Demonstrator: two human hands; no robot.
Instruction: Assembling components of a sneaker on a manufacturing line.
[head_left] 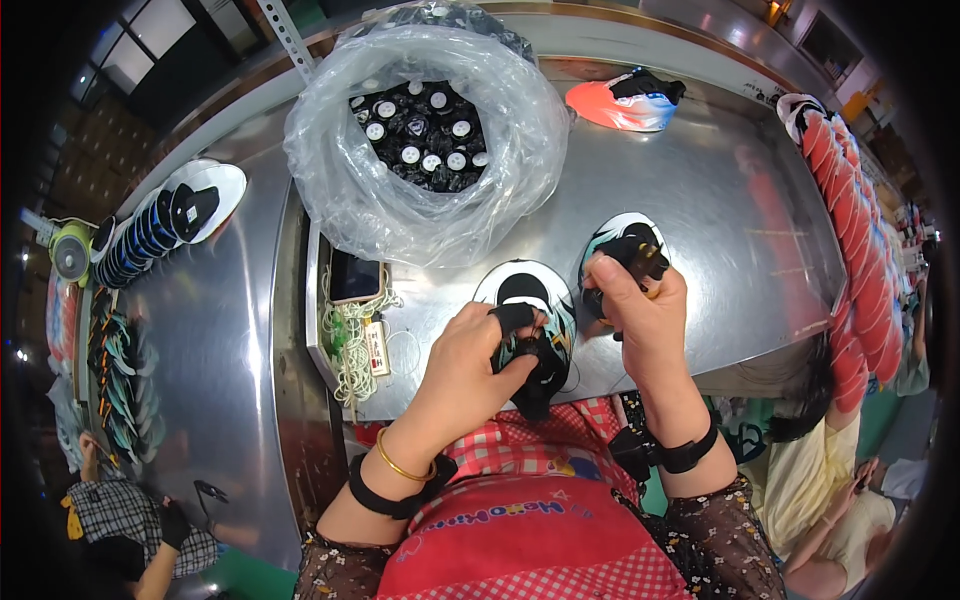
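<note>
My left hand (468, 362), with a black cover on one finger, is closed on a shoe upper (521, 283) in white, black and teal. The upper lies toe away from me near the bench's front edge, its black collar under my fingers. Right of it, a second, similar shoe upper (617, 228) sits partly hidden behind my right hand (640, 302). The fingers of that hand are curled round a small dark object (648, 262) with brassy glints; its kind is unclear. Whether they also grip the second upper cannot be told.
A clear plastic bag (535, 140) holding black pieces with white discs stands at the back. Beyond lies a red-and-blue shoe upper (622, 106). A phone (356, 278) and tangled cord (352, 365) fill a side tray. Stacked uppers (150, 235) stand left; red ones (850, 210) line the right.
</note>
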